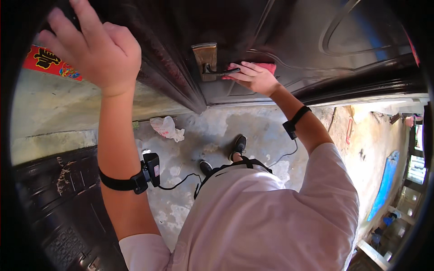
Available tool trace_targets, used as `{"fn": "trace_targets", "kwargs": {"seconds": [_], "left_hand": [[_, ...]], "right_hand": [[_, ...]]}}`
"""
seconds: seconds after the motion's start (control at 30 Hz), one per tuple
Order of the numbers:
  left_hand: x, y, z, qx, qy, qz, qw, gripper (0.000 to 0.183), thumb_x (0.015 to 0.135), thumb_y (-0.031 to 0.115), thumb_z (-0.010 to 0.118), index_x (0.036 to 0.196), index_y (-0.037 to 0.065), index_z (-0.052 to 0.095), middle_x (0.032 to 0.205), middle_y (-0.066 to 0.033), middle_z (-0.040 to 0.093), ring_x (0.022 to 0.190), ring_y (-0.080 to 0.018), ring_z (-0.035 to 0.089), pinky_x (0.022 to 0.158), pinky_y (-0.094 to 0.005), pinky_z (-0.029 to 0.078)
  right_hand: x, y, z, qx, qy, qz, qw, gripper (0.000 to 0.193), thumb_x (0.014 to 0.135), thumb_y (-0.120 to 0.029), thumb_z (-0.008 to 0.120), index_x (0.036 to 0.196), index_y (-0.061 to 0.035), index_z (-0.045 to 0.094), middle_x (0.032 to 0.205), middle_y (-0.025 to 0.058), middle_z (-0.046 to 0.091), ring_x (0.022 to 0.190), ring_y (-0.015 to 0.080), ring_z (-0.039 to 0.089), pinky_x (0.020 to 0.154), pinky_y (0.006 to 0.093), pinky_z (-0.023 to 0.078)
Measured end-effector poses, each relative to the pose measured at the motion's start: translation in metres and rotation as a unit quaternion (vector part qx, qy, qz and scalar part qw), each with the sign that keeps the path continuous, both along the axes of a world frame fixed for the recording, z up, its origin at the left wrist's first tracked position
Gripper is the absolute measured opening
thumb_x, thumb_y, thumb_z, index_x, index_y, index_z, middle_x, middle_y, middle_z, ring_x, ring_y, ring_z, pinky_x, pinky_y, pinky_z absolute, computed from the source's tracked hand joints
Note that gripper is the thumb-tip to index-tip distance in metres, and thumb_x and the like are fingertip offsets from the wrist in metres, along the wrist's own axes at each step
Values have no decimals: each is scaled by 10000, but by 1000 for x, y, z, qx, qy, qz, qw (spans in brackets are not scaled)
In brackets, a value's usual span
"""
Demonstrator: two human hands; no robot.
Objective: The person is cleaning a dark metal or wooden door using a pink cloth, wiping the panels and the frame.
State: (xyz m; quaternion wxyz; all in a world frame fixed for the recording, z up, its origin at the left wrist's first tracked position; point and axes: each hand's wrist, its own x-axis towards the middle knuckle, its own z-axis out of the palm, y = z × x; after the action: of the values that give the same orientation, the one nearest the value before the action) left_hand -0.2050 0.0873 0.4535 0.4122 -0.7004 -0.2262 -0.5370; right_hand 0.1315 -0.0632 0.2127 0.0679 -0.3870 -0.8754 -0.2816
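Note:
A dark brown door [294,31] with raised curved mouldings fills the top of the view. On it is a brass-coloured handle plate [206,56] with a dark lever handle [219,71]. My right hand [255,79] holds a pinkish-red cloth [267,67] flat against the door, its fingers beside the lever's tip. At the upper left my raised left hand [99,54] has its fingers apart and nothing visible in it. It is close to the dark door frame [158,58]; whether its fingertips touch anything I cannot tell.
A red paper banner [49,61] hangs on the left wall. Below lies a crumpled white plastic bag [167,128] on the stained concrete floor [208,128]. Another dark panelled door [68,194] stands at the lower left. Cables run from the black straps on my forearms. A blue board [383,185] is at the right.

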Motion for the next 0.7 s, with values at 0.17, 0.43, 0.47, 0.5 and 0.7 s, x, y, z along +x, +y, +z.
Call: {"fn": "trace_targets", "kwargs": {"seconds": [0.17, 0.43, 0.47, 0.5, 0.7], "left_hand": [[-7, -8, 3, -9, 31, 31, 999, 647, 896, 145, 556, 1522, 20, 453, 1501, -378, 354, 1360, -646, 307, 1165, -736, 177], [-11, 2, 6, 42, 40, 13, 998, 631, 858, 135, 517, 1470, -19, 500, 1401, -357, 429, 1246, -622, 377, 1109, -717, 252], [-10, 2, 8, 50, 48, 8, 998, 632, 856, 131, 517, 1468, -24, 495, 1412, -361, 422, 1253, -635, 364, 1103, -714, 254], [-10, 3, 9, 49, 51, 7, 997, 632, 856, 131, 517, 1468, -24, 495, 1412, -361, 422, 1253, -635, 364, 1103, -714, 254], [-14, 5, 7, 26, 59, -1, 998, 614, 912, 148, 539, 1486, -48, 445, 1450, -387, 349, 1334, -613, 297, 1149, -734, 158]], "right_hand": [[-34, 12, -26, 39, 71, -8, 997, 402, 850, -208, 684, 1245, -233, 754, 1369, -103, 581, 1421, 169, 496, 1226, 367, 377], [-46, 14, -80, -4, 186, -55, 981, 421, 891, -225, 665, 1307, -263, 715, 1434, -93, 559, 1392, 183, 510, 1202, 372, 400], [-41, 11, -85, -7, 188, -56, 980, 421, 891, -225, 665, 1307, -263, 715, 1434, -93, 559, 1392, 183, 510, 1202, 372, 400], [-38, 9, -83, -31, 139, -35, 989, 438, 874, -202, 665, 1308, -236, 711, 1456, -68, 552, 1400, 202, 496, 1198, 383, 404], [-38, -44, -139, -215, 358, -134, 899, 505, 833, -41, 655, 1328, -136, 680, 1520, 59, 511, 1436, 332, 443, 1170, 453, 424]]}}
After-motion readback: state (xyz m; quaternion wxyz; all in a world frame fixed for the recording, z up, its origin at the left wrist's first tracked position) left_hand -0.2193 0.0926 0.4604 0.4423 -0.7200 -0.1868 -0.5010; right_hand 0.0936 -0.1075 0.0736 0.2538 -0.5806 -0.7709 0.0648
